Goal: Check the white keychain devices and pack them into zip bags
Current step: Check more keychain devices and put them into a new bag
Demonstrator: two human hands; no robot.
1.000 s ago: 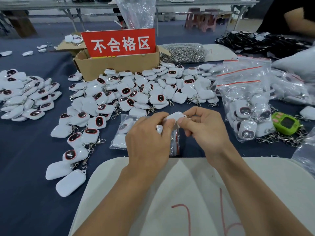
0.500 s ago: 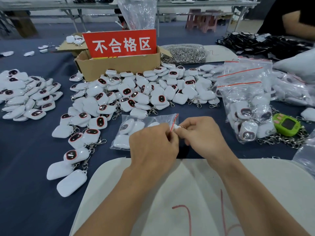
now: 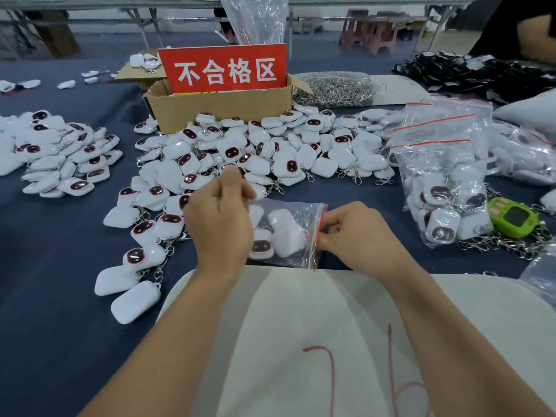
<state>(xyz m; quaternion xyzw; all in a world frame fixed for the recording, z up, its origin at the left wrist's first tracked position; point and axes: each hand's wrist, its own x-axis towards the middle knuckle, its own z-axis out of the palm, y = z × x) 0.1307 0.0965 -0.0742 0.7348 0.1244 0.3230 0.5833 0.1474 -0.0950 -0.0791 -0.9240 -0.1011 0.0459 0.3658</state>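
Note:
A small clear zip bag (image 3: pixel 290 233) with a red seal strip lies on the blue cloth in front of me, with several white keychain devices inside. My right hand (image 3: pixel 358 236) pinches the bag's red strip at its right end. My left hand (image 3: pixel 219 219) hovers over the bag's left end with its fingers loosely bent, holds nothing, and points toward the big pile of loose white keychain devices (image 3: pixel 270 152) just beyond it. More loose devices (image 3: pixel 132 284) trail down to the left.
A cardboard box (image 3: pixel 219 111) with a red sign (image 3: pixel 222 69) stands behind the pile. A second device heap (image 3: pixel 54 155) lies far left. Filled zip bags (image 3: pixel 442 188), a green gadget (image 3: pixel 511 219) and a bag of metal clasps (image 3: pixel 334 88) are on the right. A white sack (image 3: pixel 301 341) lies nearest me.
Both hands were pinching the bag's mouth. My left hand has let go and moved up and left toward the pile; the bag now lies flat, held only by my right hand.

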